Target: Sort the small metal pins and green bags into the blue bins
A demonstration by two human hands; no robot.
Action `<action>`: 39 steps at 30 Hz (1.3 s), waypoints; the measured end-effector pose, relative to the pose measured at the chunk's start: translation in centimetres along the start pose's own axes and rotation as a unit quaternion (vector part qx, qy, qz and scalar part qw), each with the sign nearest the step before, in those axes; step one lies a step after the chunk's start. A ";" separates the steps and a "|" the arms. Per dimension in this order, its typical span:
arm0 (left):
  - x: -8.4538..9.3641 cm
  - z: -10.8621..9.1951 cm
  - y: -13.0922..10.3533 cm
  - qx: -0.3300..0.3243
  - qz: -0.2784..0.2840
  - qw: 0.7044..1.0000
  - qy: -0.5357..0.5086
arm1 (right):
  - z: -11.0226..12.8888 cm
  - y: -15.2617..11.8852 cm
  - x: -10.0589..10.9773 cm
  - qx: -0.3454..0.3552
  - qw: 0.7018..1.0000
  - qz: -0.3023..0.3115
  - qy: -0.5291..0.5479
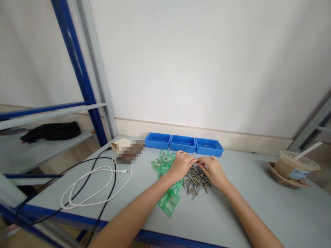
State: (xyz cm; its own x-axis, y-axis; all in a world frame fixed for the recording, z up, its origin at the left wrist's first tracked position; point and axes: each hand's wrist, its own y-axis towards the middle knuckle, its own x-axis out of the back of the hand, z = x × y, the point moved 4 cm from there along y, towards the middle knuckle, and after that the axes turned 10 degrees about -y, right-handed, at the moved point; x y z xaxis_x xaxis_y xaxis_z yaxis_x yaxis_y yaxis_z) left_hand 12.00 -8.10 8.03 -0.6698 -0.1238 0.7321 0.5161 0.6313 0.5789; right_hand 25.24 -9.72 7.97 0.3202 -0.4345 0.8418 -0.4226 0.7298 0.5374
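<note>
The packets [169,203] are thin, glossy, see-through plastic; the fasteners [195,184] are metal with a dull sheen. The bins [183,148] look smooth plastic, the tabletop [207,218] smooth and matt, the cup carrier [281,179] rough and cardboard-like.

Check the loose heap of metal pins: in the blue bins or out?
Out. The metal pins lie heaped on the gray table, nearer the camera than the blue bins.

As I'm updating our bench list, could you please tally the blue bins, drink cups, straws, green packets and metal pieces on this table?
Blue bins: 3
Drink cup: 1
Straw: 1
Total: 5
Green packets and metal pieces overlap too much to count, so both are left out.
</note>
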 end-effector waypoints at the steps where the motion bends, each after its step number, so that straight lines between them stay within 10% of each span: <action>1: 0.1 0.1 0.0 0.007 -0.005 1.000 0.000 | 0.1 0.0 0.0 -0.008 1.000 -0.008 0.005; 33: -0.8 1.0 0.5 0.041 -0.006 0.997 -0.070 | -0.4 0.2 -0.2 -0.029 0.999 0.043 0.013; 39: -0.2 3.3 0.7 0.122 -0.101 0.965 -0.207 | -5.7 3.8 -0.1 -0.107 0.994 0.005 -0.021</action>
State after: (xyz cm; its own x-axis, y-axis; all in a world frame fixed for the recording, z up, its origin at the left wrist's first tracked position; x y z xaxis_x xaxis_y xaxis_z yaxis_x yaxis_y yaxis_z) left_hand 10.71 -5.13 7.11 -0.9260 0.0218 0.3768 0.2450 0.7941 0.5562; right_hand 28.45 -3.93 9.64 0.2786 -0.4453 0.8509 -0.2350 0.8275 0.5100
